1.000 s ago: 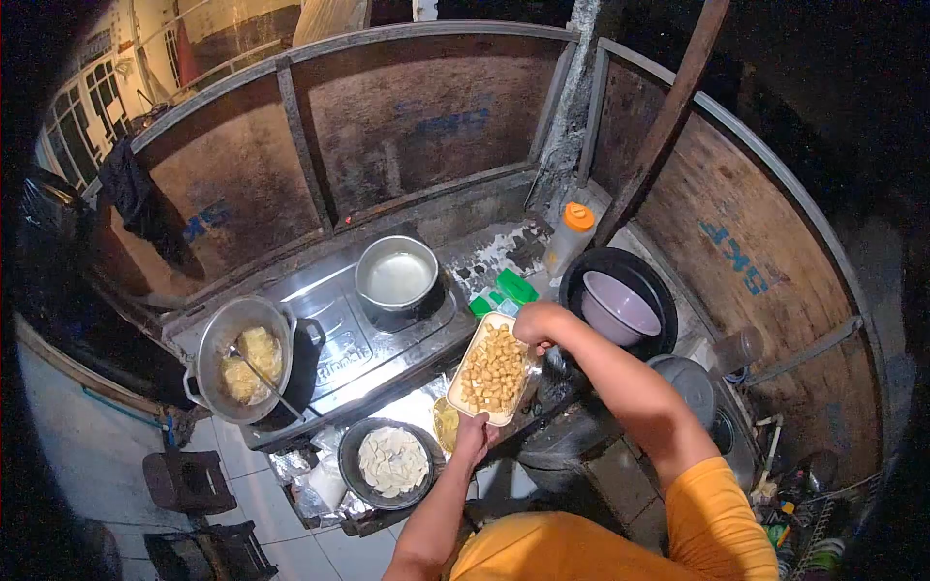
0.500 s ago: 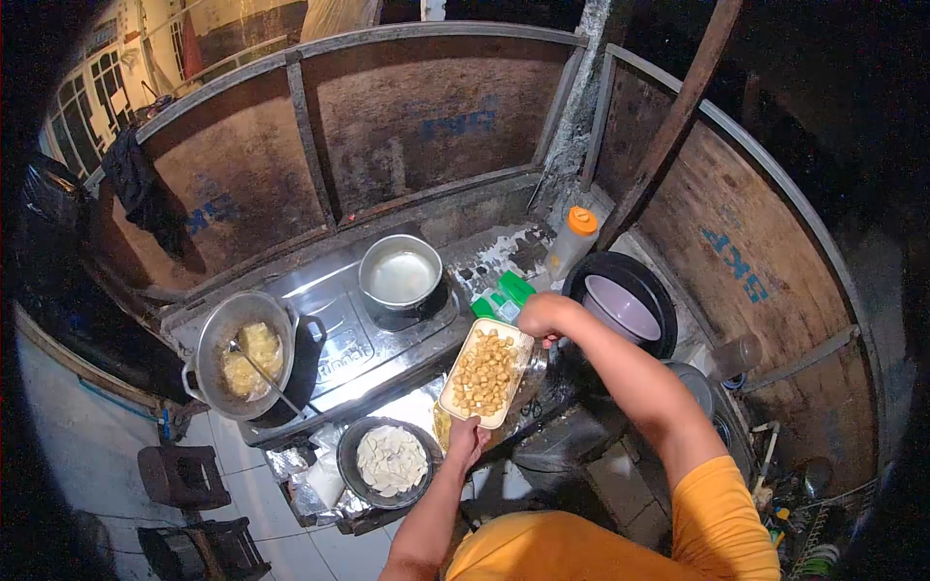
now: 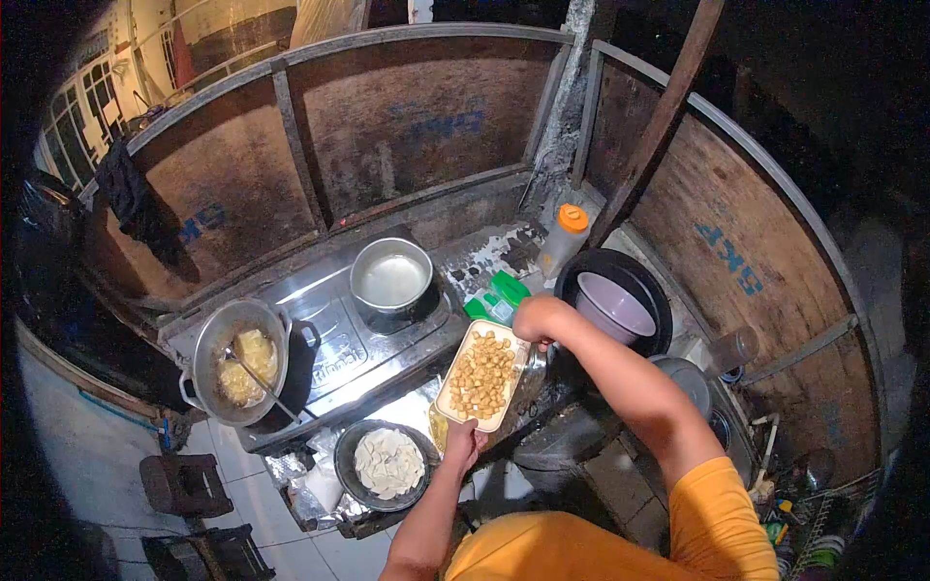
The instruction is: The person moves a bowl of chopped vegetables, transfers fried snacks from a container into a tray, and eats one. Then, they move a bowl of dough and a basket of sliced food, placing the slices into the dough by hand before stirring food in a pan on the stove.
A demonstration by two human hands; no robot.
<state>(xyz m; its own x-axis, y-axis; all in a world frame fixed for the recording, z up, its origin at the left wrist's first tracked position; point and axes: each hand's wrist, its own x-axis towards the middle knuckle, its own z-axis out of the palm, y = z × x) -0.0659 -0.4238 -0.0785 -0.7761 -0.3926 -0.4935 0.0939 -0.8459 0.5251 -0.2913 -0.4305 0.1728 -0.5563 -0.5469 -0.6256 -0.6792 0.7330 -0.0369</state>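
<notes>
A cream rectangular tray (image 3: pixel 445 399) holds many small tan cubes (image 3: pixel 481 373). My left hand (image 3: pixel 464 441) grips its near edge, fingers under the rim. At the tray's far right corner is my right hand (image 3: pixel 542 321), its fingers curled and partly hidden; what they hold is unclear. A green and white packet (image 3: pixel 506 288) lies just beyond the tray. To the left of my left hand, a dark bowl (image 3: pixel 347 474) contains flat white pieces (image 3: pixel 389 463).
A two-burner stove (image 3: pixel 334 334) carries a pot of liquid (image 3: pixel 391 275) and a wok (image 3: pixel 208 363) with yellow food and a long utensil. Behind my right arm are an orange-lidded bottle (image 3: pixel 562 242) and a purple bowl (image 3: pixel 615 305) inside a black basin (image 3: pixel 659 281). Wooden panels (image 3: pixel 417 116) surround the counter.
The whole view has shifted slightly. My hands and the tray stay in nearly the same place relative to each other, and the yellow food in the wok looks a little different.
</notes>
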